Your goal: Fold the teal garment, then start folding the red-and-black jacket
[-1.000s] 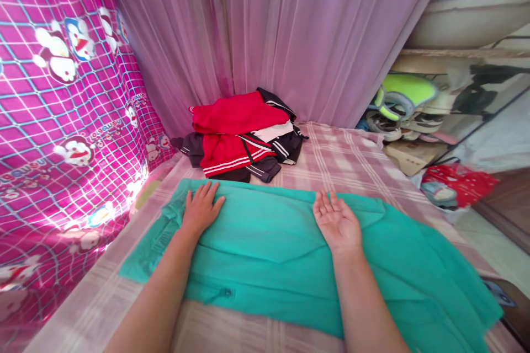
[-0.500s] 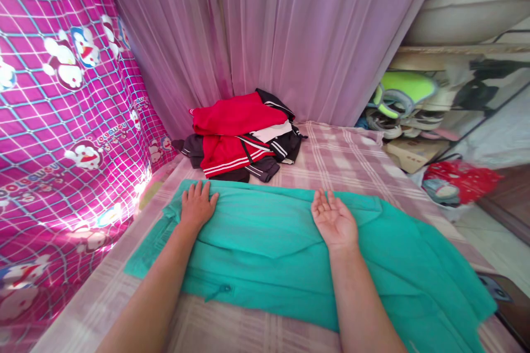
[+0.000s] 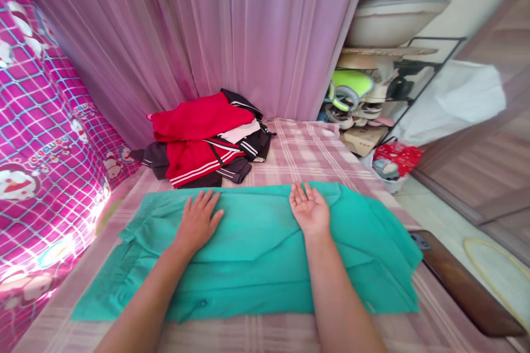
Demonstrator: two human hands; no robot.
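- Left hand [image 3: 197,220] is lying flat, fingers spread, on green garment [image 3: 256,253].
- Right hand [image 3: 308,210] is resting open, palm up, on it.
- Clothes pile [image 3: 202,138] is sitting beyond both hands.

Bright daylight, bent edges

We see strong daylight glowing through the patterned pink sheet [image 3: 37,165] at left, with glare low on it. Shadows stay soft. Our edges bow outward, and the far right corner smears slightly
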